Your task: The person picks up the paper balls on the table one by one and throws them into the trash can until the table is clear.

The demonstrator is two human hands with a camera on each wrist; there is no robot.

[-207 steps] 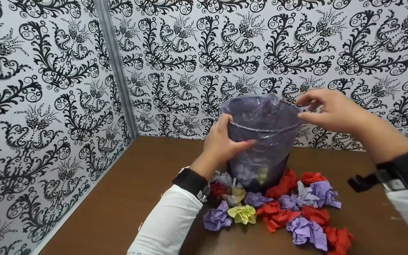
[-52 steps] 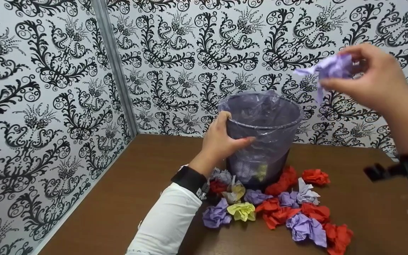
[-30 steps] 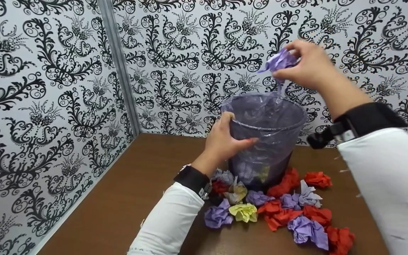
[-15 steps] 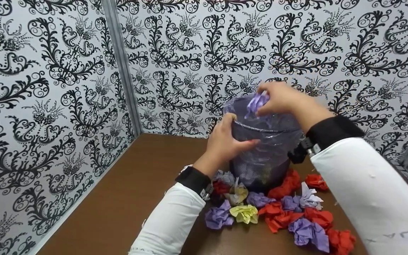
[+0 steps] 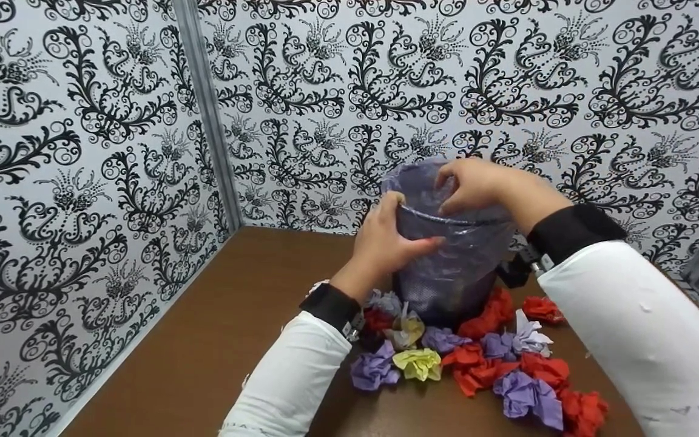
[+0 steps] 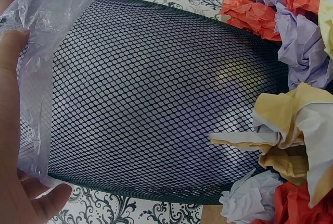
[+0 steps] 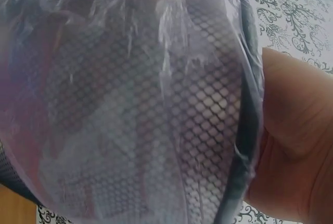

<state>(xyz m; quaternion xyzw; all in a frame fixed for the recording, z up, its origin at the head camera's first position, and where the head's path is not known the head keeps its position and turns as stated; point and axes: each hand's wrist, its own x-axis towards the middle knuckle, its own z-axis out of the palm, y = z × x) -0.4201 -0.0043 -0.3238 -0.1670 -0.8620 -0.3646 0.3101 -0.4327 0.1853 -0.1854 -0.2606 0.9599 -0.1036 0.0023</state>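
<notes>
A dark mesh waste bin (image 5: pixel 452 273) with a clear plastic liner (image 5: pixel 410 182) stands on the brown table (image 5: pixel 234 315). My left hand (image 5: pixel 386 243) grips its near side just below the rim, thumb across the front. My right hand (image 5: pixel 477 185) sits over the bin's mouth, fingers bent down into it; whatever they may hold is hidden. The left wrist view shows the mesh wall (image 6: pixel 156 104), the folded-over liner (image 6: pixel 47 15) and my fingers (image 6: pixel 13 78) on it. In the right wrist view the liner (image 7: pixel 145 104) fills the frame, with a hand (image 7: pixel 296 146) outside the rim (image 7: pixel 244 130).
Several crumpled paper balls lie around the bin's base: purple (image 5: pixel 374 370), yellow (image 5: pixel 417 364), red (image 5: pixel 474 370), and cream (image 6: pixel 291 130) against the mesh. Patterned walls (image 5: pixel 82 182) close in the table at the left and back. Bare table stretches to the left.
My right hand carried a purple paper ball from high on the right down to the bin's mouth; the ball no longer shows. My left hand has stayed on the bin.
</notes>
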